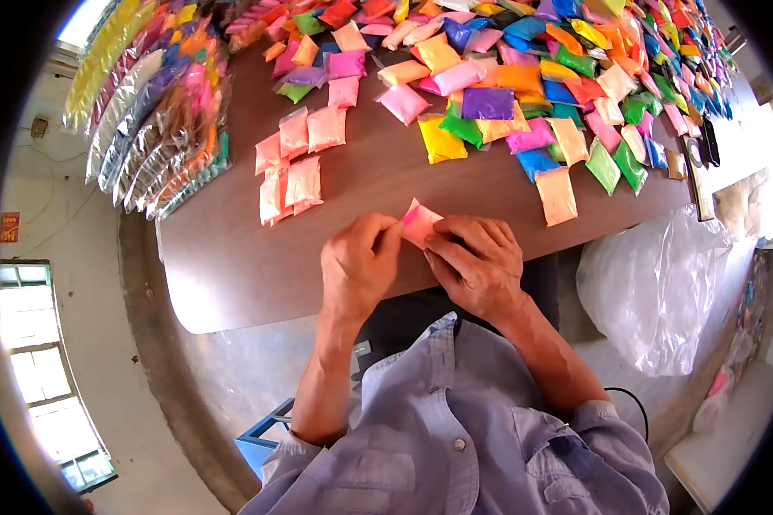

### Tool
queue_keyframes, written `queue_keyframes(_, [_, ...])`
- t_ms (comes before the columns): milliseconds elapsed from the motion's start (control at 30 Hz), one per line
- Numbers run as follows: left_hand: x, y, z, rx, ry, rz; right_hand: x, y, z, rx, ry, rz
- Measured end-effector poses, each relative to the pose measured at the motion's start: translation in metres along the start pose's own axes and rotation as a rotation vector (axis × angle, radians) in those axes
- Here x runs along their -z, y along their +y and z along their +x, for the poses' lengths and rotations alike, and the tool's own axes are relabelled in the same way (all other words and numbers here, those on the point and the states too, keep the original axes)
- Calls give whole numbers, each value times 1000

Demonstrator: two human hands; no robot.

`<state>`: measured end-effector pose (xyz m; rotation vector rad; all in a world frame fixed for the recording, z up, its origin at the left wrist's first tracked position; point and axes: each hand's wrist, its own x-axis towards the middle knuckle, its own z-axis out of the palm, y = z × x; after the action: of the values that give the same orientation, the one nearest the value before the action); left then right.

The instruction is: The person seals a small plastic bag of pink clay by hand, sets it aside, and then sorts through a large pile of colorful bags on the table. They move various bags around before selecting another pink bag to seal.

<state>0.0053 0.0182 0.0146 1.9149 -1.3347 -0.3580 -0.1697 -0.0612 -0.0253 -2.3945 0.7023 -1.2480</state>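
The left hand (361, 266) and right hand (477, 262) meet over the near edge of the surface (232, 266). Both sets of fingers (388, 233) are closed in a pinch on one pink packet (421, 221), whose lower part is hidden behind them so only its upper corner shows. A cluster (296, 163) of pale pink packets lies at 11 o'clock from the hands, a many-coloured heap (524, 86) from 12 to 2 o'clock runs off the top of the view, and a clear bag (653, 283) sits at 3 o'clock, its contents impossible to make out.
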Motion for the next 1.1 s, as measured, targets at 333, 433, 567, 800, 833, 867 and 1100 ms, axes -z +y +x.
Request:
queue_keyframes(333, [39, -38, -44, 105, 278, 79, 12, -3, 16, -148, -90, 83])
queue_keyframes(433, [50, -55, -53, 142, 339, 131, 24, 4, 37, -238, -293, 151])
queue_keyframes(567, [56, -72, -59, 217, 393, 87, 29, 14, 63, -162, -465, 206])
queue_keyframes(800, [51, -83, -56, 122, 473, 45, 27, 13, 93, -194, -837, 127])
queue_keyframes(833, [51, -84, -56, 129, 487, 43, 29, 14, 95, -217, -851, 126])
queue_keyframes(867, [51, -84, -55, 113, 498, 43, 30, 13, 97, -242, -866, 124])
queue_keyframes(1100, [50, -79, -53, 101, 530, 11, -2, -12, 123, -216, -480, 134])
